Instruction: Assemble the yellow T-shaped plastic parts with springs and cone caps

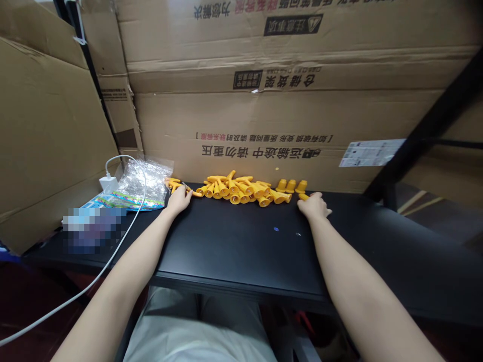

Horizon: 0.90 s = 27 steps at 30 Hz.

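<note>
On the black shelf, my left hand point(178, 201) is closed around a yellow plastic piece point(196, 193) whose tip sticks out past the thumb; its fingers are partly hidden. Just beyond this hand lie yellow T-shaped pieces point(172, 184) with what look like thin metal springs. My right hand point(317, 206) pinches a small yellow plastic cap point(304, 197), mostly covered by the fingers. Three similar yellow caps point(290, 186) stand upright in a row beyond it, to the left. Between both hands is a heap of yellow funnel-shaped pieces point(241, 188) with T-shaped ends.
A cardboard panel point(241, 115) rises behind the shelf point(226, 241), and another cardboard sheet point(45, 130) stands at the left. A clear plastic bag point(145, 181) and a white cable point(130, 236) with a plug lie on the left. A blue dot point(276, 229) is on the shelf.
</note>
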Motion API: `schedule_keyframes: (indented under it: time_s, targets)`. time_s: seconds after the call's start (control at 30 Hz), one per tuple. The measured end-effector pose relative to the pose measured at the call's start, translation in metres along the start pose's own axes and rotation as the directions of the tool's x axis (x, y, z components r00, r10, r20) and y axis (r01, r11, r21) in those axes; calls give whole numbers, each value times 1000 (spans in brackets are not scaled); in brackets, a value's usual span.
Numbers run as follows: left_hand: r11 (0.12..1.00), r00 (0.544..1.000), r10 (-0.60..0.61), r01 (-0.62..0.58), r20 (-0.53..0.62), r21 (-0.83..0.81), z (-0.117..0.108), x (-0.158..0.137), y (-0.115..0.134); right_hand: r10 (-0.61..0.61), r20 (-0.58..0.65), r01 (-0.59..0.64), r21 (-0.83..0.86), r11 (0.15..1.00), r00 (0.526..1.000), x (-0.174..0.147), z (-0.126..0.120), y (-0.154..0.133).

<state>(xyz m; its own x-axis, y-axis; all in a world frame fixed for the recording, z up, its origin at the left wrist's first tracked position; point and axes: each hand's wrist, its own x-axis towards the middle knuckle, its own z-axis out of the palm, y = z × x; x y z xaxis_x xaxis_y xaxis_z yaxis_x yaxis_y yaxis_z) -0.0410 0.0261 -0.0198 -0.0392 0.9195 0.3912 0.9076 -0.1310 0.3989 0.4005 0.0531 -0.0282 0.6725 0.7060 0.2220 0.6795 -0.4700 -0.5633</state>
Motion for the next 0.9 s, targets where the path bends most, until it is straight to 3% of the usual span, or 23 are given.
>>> schedule_keyframes:
  time_s: [0.13, 0.23, 0.47, 0.67, 0.8, 0.9]
  targets:
    - [996, 986, 70, -78, -154, -45, -2, 1, 1, 10, -55, -8, 32, 999, 998, -1, -2, -1]
    - [994, 970, 57, -78, -235, -81, -6, -1, 6, 7, -109, -1, 59, 998, 994, -2, -5, -3]
    - [981, 930, 30, -98, -366, -169, -14, -5, 17, -170, -174, 196, 143, 970, 970, -13, -15, -20]
    - [971, 916, 52, -140, -398, -195, -16, -6, 20, -287, -233, 334, 193, 923, 929, -29, -27, -48]
    - [966, 920, 50, -145, -390, -216, -20, -8, 23, -322, -258, 393, 308, 866, 911, -43, -29, -71]
    - [972, 926, 59, -138, -374, -189, -25, -9, 25, -328, -226, 396, 595, 699, 917, -55, -25, -95]
